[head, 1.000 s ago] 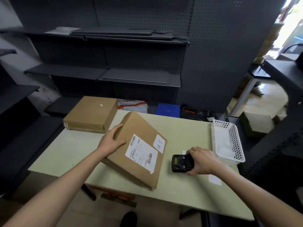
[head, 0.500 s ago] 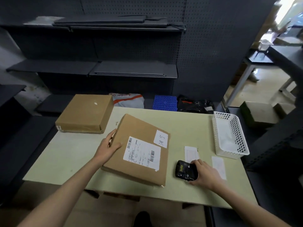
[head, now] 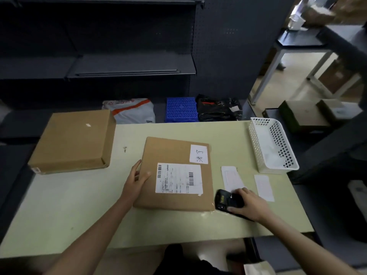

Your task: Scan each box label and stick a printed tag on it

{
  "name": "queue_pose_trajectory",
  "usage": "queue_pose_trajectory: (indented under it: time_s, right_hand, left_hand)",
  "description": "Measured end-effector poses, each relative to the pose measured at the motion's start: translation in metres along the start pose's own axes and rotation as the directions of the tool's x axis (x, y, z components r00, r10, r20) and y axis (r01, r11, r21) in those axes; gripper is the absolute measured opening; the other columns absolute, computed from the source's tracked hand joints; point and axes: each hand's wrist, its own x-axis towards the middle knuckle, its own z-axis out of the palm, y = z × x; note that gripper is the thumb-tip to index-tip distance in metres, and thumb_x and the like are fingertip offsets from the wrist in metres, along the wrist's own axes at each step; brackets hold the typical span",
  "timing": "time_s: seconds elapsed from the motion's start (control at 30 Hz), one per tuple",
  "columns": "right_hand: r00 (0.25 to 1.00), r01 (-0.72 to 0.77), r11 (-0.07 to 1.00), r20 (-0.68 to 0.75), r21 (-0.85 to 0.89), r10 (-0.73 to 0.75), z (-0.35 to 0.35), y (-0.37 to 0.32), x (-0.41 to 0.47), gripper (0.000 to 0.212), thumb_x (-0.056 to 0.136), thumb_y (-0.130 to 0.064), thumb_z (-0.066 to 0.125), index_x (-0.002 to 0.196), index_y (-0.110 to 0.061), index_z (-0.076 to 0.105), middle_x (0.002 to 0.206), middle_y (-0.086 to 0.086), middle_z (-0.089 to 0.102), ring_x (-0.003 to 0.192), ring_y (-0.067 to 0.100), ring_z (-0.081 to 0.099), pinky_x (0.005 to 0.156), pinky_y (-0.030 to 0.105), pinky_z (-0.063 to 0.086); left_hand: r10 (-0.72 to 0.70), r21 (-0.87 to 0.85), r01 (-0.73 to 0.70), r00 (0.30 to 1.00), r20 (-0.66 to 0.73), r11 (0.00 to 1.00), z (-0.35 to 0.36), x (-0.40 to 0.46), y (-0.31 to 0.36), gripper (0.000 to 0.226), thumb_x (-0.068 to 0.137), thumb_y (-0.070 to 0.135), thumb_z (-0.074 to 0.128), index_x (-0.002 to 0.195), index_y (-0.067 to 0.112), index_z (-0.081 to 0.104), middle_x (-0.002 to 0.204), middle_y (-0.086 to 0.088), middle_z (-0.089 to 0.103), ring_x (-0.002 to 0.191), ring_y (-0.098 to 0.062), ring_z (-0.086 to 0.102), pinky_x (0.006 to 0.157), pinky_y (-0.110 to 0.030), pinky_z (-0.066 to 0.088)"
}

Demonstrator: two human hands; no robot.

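Centre of the head view: flat cardboard box (head: 176, 175) lying on the pale green bench (head: 69, 205), shipping label (head: 178, 178) face up. Left hand (head: 135, 182) braced against the box's left edge, fingers straight, thumb over the top face. Right hand (head: 249, 204), lower right, curled around the black scanner (head: 226, 200) resting on the bench just beside the box. Probably light and stiff, smooth-skinned, likely to slide; best taken by opposite edges. Blank tags (head: 230, 178) lying right of the box; second box (head: 73, 141) at upper left.

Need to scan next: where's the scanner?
Head view, near right: the scanner lies on the table under the right hand, beside the labelled box.
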Motion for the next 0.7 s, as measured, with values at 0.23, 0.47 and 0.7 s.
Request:
queue_pose_trajectory:
  time_s: [0.23,0.47,0.7]
  right_hand:
    - [0.942,-0.211,0.898,-0.167,0.385,0.292,-0.005,-0.014,0.039,0.049,0.085,-0.054,0.062,0.122,-0.023,0.054,0.119,-0.002,0.058,0.100,0.014,0.059,0.079,0.036,0.050]
    - [0.904,-0.372,0.899,-0.128,0.233,0.407,0.006,-0.028,0.069,0.071,0.078,-0.048,0.071,0.129,-0.005,0.046,0.126,0.013,0.051,0.117,0.029,0.048,0.088,0.040,0.046]
    - [0.862,-0.411,0.797,-0.096,0.443,0.498,0.008,-0.025,0.074,0.065,0.075,-0.036,0.079,0.123,-0.005,0.048,0.124,0.011,0.051,0.114,0.030,0.053,0.083,0.039,0.046]
  left_hand:
    - [-0.010,0.041,0.009,1.000,0.022,0.999,-0.003,0.017,-0.015,0.058,0.090,0.038,0.060,0.141,0.034,0.034,0.132,-0.006,0.055,0.111,-0.022,0.055,0.094,-0.039,0.045]
    - [0.019,0.136,-0.027,0.998,0.058,0.990,-0.002,0.029,-0.014,0.069,0.087,0.040,0.064,0.145,0.031,0.028,0.139,-0.001,0.049,0.121,-0.021,0.051,0.099,-0.041,0.044]
    - [0.056,0.165,-0.067,0.996,0.075,0.984,-0.002,0.030,-0.013,0.068,0.089,0.035,0.063,0.146,0.026,0.026,0.141,-0.003,0.047,0.122,-0.021,0.050,0.100,-0.040,0.044]
